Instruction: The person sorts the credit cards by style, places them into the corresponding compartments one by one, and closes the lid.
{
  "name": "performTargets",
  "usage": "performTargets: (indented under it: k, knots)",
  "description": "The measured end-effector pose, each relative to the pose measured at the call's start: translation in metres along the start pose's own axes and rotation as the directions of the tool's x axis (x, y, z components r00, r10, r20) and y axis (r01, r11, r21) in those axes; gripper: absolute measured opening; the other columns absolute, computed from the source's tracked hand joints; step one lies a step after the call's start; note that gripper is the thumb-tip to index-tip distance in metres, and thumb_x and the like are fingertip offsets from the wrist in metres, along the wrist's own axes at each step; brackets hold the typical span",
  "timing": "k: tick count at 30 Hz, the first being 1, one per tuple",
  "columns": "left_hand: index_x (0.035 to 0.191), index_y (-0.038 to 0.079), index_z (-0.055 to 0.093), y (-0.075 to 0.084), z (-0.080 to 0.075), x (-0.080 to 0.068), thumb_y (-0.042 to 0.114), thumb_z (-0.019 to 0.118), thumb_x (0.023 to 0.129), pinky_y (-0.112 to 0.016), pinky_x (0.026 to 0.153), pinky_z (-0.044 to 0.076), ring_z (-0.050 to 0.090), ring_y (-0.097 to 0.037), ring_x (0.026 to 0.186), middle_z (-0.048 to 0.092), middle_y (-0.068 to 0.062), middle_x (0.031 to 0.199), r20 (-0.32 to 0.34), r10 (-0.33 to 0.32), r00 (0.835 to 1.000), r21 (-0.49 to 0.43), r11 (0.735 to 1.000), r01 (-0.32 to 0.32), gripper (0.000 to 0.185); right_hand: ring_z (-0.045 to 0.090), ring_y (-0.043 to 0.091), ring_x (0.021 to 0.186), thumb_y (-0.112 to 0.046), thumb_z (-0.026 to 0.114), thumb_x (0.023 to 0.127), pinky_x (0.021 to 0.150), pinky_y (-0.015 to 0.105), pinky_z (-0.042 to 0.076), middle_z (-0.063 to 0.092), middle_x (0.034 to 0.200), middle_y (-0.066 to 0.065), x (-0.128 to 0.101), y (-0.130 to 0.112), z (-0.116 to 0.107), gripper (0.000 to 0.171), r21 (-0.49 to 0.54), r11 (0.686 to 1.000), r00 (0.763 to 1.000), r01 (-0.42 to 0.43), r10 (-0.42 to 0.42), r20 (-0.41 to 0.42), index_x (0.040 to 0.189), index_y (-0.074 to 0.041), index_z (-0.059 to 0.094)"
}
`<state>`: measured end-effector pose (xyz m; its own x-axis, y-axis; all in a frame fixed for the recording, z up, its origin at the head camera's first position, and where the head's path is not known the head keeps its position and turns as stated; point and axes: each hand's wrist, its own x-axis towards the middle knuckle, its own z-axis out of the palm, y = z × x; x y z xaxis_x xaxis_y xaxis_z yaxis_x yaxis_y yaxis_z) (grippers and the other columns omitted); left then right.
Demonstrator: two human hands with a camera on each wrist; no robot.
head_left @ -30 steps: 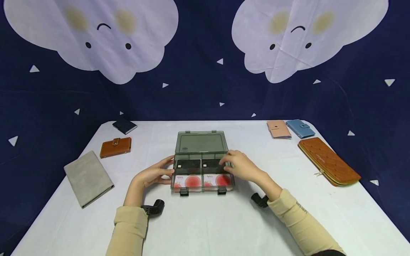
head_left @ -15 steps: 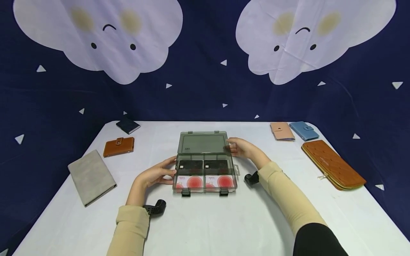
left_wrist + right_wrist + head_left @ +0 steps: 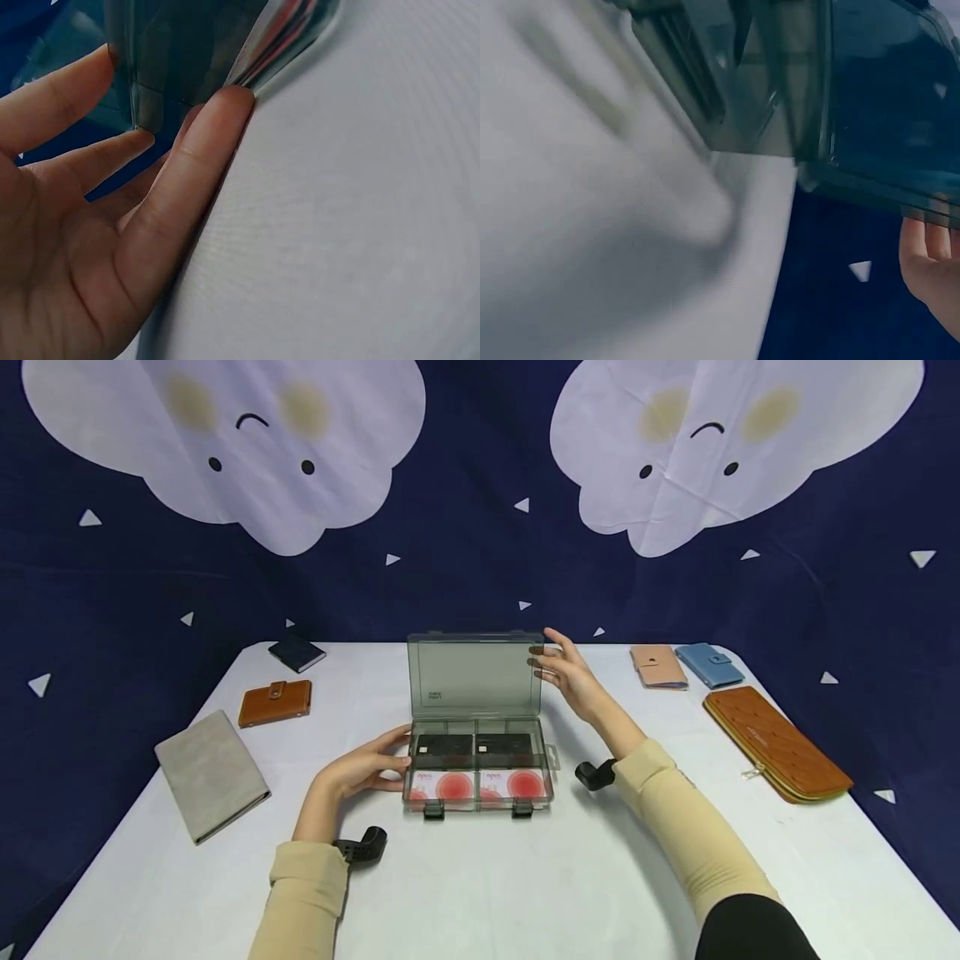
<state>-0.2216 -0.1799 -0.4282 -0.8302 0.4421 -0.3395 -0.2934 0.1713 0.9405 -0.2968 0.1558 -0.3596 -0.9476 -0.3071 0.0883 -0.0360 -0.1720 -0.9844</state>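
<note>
A clear grey plastic case rests on the table with its hinged lid standing upright at the back. Two black cards with a chip, the left card and the right card, fill the rear compartments. Pink-and-white cards lie in the front ones. My left hand touches the case's left side with straight, spread fingers; the left wrist view shows the thumb along the wall. At the lid's right edge is my right hand, its fingers behind the lid and partly seen through it.
On the left lie a grey notebook, a brown card holder and a dark booklet. Right of the case are a pink card holder, a blue one and a brown zip wallet. A dark blue curtain hangs behind.
My right hand has left the rear right black card, moved to the lid's right edge, then raised the lid from leaning back to upright. My left hand has stayed at the case's left side.
</note>
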Motion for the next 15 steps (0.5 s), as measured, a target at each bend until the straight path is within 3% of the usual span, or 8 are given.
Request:
performTargets:
  k: [4,6,8,10,11,13,15]
  knots:
    - [0.149,0.010,-0.003,0.009,-0.003,-0.004,0.007,0.055,0.089,-0.039,0.082,0.054,0.054,-0.025,0.096,0.004,-0.025,0.150,0.016,0.017,1.000,0.052,0.998,-0.018,0.083,0.047,0.019,0.107,-0.002,0.046,0.092,0.098,0.035,0.036,0.043,0.124,0.017,-0.018,-0.006,0.007,0.059,-0.192,0.970,0.988,0.149,-0.139,0.063,0.145,-0.005,0.021]
    - [0.148,0.014,-0.012,0.018,-0.006,-0.009,0.007,0.058,0.089,-0.043,0.085,0.053,0.053,-0.033,0.103,0.003,-0.027,0.149,0.011,0.058,0.998,0.097,0.994,-0.059,0.092,0.045,0.022,0.109,-0.003,0.050,0.091,0.099,0.037,0.035,0.044,0.123,0.018,-0.030,-0.009,0.010,0.058,-0.313,0.924,0.974,0.220,-0.193,0.115,0.143,-0.005,0.027]
    - [0.147,0.020,-0.017,0.033,-0.005,-0.018,0.011,0.062,0.087,-0.049,0.091,0.048,0.046,-0.039,0.116,0.002,-0.026,0.149,-0.016,0.133,0.991,0.184,0.975,-0.128,0.100,0.044,0.026,0.111,-0.003,0.054,0.089,0.100,0.042,0.034,0.046,0.122,0.020,-0.043,-0.012,0.013,0.057,-0.434,0.851,0.954,0.297,-0.244,0.175,0.141,-0.005,0.032]
    - [0.148,0.025,-0.013,0.047,-0.001,-0.029,0.016,0.066,0.085,-0.054,0.099,0.039,0.032,-0.040,0.128,0.002,-0.021,0.151,-0.040,0.237,0.971,0.290,0.933,-0.216,0.102,0.045,0.027,0.113,-0.003,0.058,0.088,0.102,0.045,0.033,0.049,0.122,0.019,-0.056,-0.012,0.016,0.055,-0.546,0.748,0.925,0.378,-0.290,0.244,0.139,-0.006,0.037]
    - [0.149,0.027,-0.008,0.054,0.003,-0.035,0.021,0.068,0.085,-0.056,0.102,0.034,0.026,-0.039,0.132,0.003,-0.017,0.152,-0.051,0.292,0.955,0.368,0.895,-0.254,0.099,0.046,0.026,0.113,-0.004,0.059,0.087,0.103,0.045,0.034,0.051,0.122,0.016,-0.063,-0.012,0.017,0.054,-0.602,0.683,0.910,0.414,-0.306,0.279,0.137,-0.007,0.039]
    - [0.150,0.028,0.005,0.063,0.016,-0.045,0.030,0.068,0.084,-0.061,0.104,0.026,0.017,-0.036,0.137,0.007,-0.010,0.153,-0.047,0.385,0.922,0.535,0.789,-0.302,0.091,0.049,0.025,0.112,-0.007,0.062,0.085,0.100,0.045,0.037,0.054,0.119,0.011,-0.075,-0.011,0.019,0.051,-0.697,0.524,0.871,0.490,-0.332,0.362,0.133,-0.007,0.045]
    - [0.149,0.025,0.019,0.067,0.031,-0.052,0.036,0.067,0.083,-0.061,0.106,0.024,0.017,-0.033,0.137,0.016,-0.007,0.152,-0.002,0.458,0.889,0.690,0.644,-0.330,0.082,0.051,0.023,0.109,-0.010,0.064,0.083,0.097,0.044,0.041,0.056,0.117,0.007,-0.087,-0.008,0.020,0.047,-0.757,0.330,0.819,0.565,-0.337,0.464,0.128,-0.009,0.050]
